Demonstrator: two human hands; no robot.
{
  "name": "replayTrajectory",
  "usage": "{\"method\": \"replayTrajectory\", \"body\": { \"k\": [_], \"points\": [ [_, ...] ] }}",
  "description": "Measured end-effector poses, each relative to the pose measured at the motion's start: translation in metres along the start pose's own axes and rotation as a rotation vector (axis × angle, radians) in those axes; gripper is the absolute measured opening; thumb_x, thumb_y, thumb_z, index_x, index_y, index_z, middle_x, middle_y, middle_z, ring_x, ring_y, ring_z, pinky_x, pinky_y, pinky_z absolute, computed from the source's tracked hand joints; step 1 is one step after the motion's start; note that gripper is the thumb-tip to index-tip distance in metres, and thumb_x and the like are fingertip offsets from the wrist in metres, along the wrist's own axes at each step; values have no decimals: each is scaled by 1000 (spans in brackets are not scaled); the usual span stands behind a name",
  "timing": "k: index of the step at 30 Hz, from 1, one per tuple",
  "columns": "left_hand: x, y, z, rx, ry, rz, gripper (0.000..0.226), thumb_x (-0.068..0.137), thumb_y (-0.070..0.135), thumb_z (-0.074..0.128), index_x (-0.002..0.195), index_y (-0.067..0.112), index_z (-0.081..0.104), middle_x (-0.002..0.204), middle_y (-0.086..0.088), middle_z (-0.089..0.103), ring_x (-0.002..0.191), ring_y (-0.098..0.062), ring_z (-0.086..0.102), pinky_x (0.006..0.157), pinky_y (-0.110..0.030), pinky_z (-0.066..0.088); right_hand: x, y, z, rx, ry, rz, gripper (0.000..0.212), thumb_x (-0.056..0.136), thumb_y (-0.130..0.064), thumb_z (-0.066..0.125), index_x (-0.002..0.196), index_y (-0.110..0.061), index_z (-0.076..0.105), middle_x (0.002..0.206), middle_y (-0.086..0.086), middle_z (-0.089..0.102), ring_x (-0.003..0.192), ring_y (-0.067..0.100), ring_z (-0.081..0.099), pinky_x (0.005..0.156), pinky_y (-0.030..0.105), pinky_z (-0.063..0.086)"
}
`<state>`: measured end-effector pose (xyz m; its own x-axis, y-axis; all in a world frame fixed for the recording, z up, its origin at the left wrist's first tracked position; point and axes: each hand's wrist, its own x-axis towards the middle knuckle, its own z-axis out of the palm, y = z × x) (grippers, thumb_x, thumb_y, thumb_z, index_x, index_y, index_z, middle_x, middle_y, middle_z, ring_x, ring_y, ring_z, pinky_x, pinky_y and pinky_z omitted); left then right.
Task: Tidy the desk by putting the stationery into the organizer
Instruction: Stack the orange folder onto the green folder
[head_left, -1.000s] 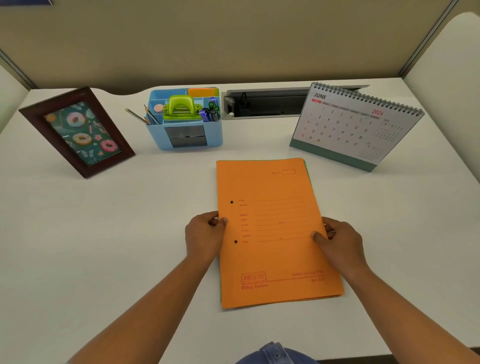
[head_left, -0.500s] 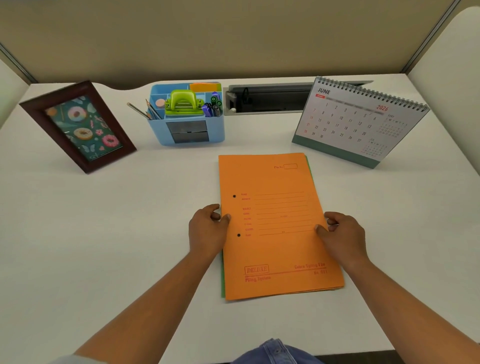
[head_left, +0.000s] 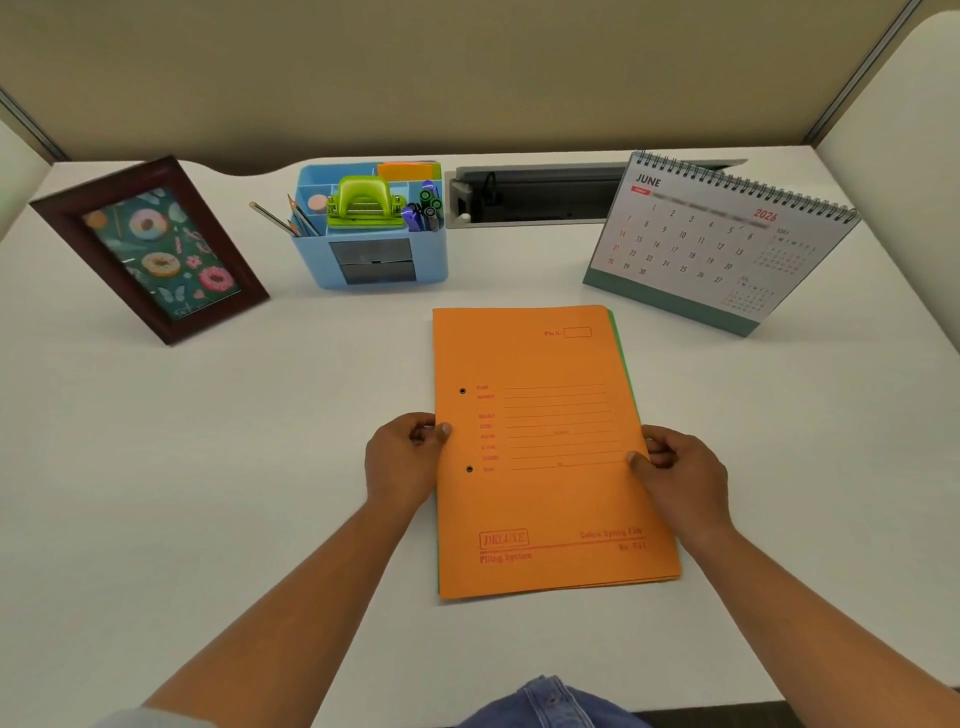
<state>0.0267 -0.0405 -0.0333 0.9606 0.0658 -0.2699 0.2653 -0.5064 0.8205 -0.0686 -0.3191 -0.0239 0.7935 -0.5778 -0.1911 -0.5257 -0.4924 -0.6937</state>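
Flat on the desk (head_left: 208, 467), front centre: folder (head_left: 545, 364), orange, with a green edge showing from under it. Pinched at its left edge by the left hand (head_left: 402, 460), thumb on top, fingers curled at the rim. Pinched at its right edge by the right hand (head_left: 680, 475) in the same way. Well behind, toward the back left: organizer (head_left: 371, 270), blue, upright, apart from the folder. Inside it: punch (head_left: 363, 202) in the middle, pencils (head_left: 291, 218) leaning out at the left, pens (head_left: 428, 208) at the right, possibly notes (head_left: 408, 170) at the back, too blurred to be sure. Left of it, frame (head_left: 150, 249); right, calendar (head_left: 717, 244).
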Motion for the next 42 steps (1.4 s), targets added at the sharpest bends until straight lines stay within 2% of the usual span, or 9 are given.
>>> {"method": "replayTrajectory", "body": {
  "k": [2,6,13,24,29,33,39,42],
  "points": [
    [0,-5,-2,-47,-39,15,18,94,26,63,107,19,72,84,10,72,73,-10,69,76,-31,57,0,3,0,7,-10,-11,38,85,-18,71,122,-19,65,100,-1,62,84,10,58,80,22,42],
    [-3,-13,-8,-66,-77,97,19,98,22,56,110,24,72,87,17,71,75,-2,70,72,-21,56,0,9,4,0,-33,-50,45,84,-21,73,128,-20,61,103,-2,58,87,10,57,81,22,42],
    [-3,-14,-6,-94,-44,85,17,96,22,60,108,24,72,86,14,72,74,-2,70,67,-12,53,-1,10,3,-19,-18,-80,45,85,-19,72,129,-19,61,102,-1,57,85,9,56,81,23,42],
    [-1,-18,-1,-99,-9,79,19,96,24,61,107,16,74,90,5,73,79,-12,70,74,-28,59,-9,6,6,-60,-16,-99,50,90,-21,66,138,-13,53,105,-1,50,92,12,53,85,21,39],
    [1,-20,-1,-61,-11,87,18,95,28,62,102,17,75,85,7,73,73,-9,70,76,-37,60,-8,7,5,-100,-39,-114,51,91,-23,65,139,-13,51,104,-1,49,92,12,52,85,21,38],
    [1,-17,-1,-64,-5,62,13,93,29,65,90,20,74,79,7,73,66,-8,69,74,-39,60,-10,6,5,-127,-39,-114,52,92,-24,62,141,-13,49,103,0,47,91,13,50,82,20,36],
    [2,-13,-3,-119,1,15,8,91,28,68,88,22,73,76,6,73,65,-12,70,74,-42,61,-10,4,7,-145,-40,-92,53,92,-26,62,141,-12,48,107,-1,46,95,12,50,86,22,38],
    [1,-13,-3,-114,-6,38,12,93,31,63,88,24,72,77,7,73,69,-12,70,74,-43,60,-7,3,6,-175,-13,-105,50,90,-28,64,136,-12,53,113,3,51,102,18,53,89,27,42]
  ]
}}
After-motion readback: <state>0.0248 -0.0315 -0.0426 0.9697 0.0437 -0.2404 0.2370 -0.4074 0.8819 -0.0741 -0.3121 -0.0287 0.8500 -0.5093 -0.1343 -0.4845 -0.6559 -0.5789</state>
